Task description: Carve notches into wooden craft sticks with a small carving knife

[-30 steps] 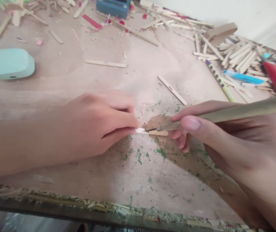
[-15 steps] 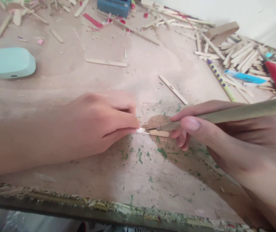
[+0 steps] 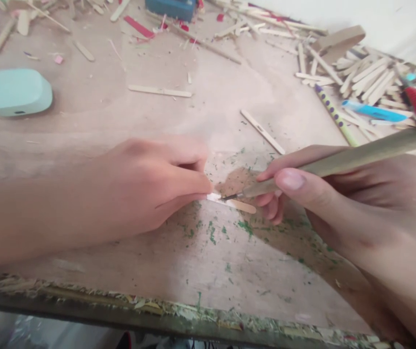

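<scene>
My left hand (image 3: 146,189) is closed, its fingertips pinching and pressing a short wooden craft stick (image 3: 237,204) flat on the plywood board (image 3: 208,261). My right hand (image 3: 324,203) grips a craft knife (image 3: 339,162) with a long olive handle and a red end, like a pen. The blade tip rests on the stick just right of my left fingertips. Most of the stick's left end is hidden under my fingers.
A pale teal oval case (image 3: 13,92) lies at the left. Loose sticks (image 3: 159,90) lie mid-board, and a heap of sticks (image 3: 360,80) with a blue pen (image 3: 373,112) and a spotted pencil (image 3: 333,115) sits at the right. A blue box (image 3: 171,8) stands at the back. The frayed board edge (image 3: 157,305) is near me.
The knife handle has tilted up at its far end and the free end of the stick has swung slightly down. My left hand stays put.
</scene>
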The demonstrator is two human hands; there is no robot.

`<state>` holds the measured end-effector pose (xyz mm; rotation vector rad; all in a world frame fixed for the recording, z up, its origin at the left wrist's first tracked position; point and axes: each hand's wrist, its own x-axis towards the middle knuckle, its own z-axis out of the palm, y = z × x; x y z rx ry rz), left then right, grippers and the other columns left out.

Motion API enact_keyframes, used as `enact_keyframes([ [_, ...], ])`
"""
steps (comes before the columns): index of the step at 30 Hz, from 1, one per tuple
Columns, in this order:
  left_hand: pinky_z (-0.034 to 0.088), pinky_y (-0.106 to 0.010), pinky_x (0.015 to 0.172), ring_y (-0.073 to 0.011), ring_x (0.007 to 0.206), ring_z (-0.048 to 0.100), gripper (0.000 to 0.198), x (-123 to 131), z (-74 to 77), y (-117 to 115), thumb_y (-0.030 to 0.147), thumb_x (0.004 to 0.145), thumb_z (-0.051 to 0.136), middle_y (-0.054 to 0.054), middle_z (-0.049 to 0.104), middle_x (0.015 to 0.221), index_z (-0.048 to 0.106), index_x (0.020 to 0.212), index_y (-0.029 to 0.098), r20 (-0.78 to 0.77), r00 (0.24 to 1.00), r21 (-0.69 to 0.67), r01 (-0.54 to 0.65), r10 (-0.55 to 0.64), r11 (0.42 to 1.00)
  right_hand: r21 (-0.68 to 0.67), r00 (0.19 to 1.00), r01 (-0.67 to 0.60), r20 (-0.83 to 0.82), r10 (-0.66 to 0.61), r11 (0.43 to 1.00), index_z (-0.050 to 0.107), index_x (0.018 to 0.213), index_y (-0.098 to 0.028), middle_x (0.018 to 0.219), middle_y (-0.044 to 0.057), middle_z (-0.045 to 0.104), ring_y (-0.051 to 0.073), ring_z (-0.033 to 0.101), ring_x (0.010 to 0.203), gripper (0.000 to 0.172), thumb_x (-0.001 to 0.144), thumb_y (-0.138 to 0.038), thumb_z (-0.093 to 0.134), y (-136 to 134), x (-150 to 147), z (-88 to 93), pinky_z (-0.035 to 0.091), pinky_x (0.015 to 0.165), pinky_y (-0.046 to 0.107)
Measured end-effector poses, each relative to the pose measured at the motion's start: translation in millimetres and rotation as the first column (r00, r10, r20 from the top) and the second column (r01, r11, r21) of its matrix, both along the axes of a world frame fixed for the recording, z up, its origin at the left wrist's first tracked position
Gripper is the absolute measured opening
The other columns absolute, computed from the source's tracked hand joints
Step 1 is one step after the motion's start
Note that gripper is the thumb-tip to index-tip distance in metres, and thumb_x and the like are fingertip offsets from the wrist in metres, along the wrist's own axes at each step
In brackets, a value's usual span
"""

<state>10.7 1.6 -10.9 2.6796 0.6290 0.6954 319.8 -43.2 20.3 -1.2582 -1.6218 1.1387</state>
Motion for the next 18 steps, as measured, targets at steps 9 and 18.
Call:
enact_keyframes([
  [9,0.055,-0.039,0.076,-0.0175,0.085,0.071,0.044,-0.1,1.7,0.1,0.01,0.128,0.059,0.001,0.079,0.104,0.077,0.091,0.027,0.009,1.0,-0.018,-0.005,0.005,1.0,0.009,0.998,0.045,0.044,-0.046,0.999,0.101,0.091,-0.031,0.073,0.003,0.085,0.018,0.076,0.06,0.029,0.111,-0.052,0.105,-1.2,-3.2,7.1,0.062,0.055,0.028],
  [18,0.047,-0.04,0.07,-0.0163,0.077,0.059,0.046,0.4,-0.2,-3.4,0.007,0.128,0.058,0.002,0.065,0.093,0.082,0.093,0.025,-0.013,1.0,0.047,-0.025,0.026,0.999,-0.21,0.989,0.09,-0.097,-0.113,0.974,0.099,0.082,-0.03,0.072,0.004,0.084,0.018,0.075,0.054,0.032,0.103,-0.052,0.111,0.1,-3.8,-3.0,0.063,0.049,0.025],
])
